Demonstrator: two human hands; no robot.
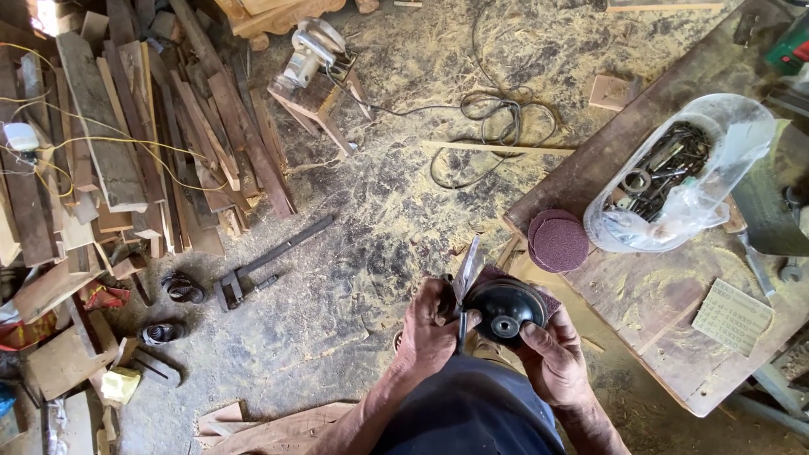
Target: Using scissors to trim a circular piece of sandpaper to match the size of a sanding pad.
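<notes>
Hands hold one black backing pad (pixel 506 310) between them, hub hole facing up: the right hand (pixel 552 354) cups its lower right rim, while the left hand (pixel 428 330) is closed around a thin blade (pixel 468 268) whose long axis runs up from the pad's left edge. Just beyond, one stack of maroon sanding discs (pixel 558 240) lies on the bench (pixel 674 295), nearer the right hand. Farther off stand one plastic tub (pixel 683 173) of metal parts and, on the floor, one clamp (pixel 270 261).

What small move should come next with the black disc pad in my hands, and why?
Probably trim on around the rim: the right hand cups the black disc pad, maroon paper sticks out past it, and the left hand holds a thin blade there.
</notes>
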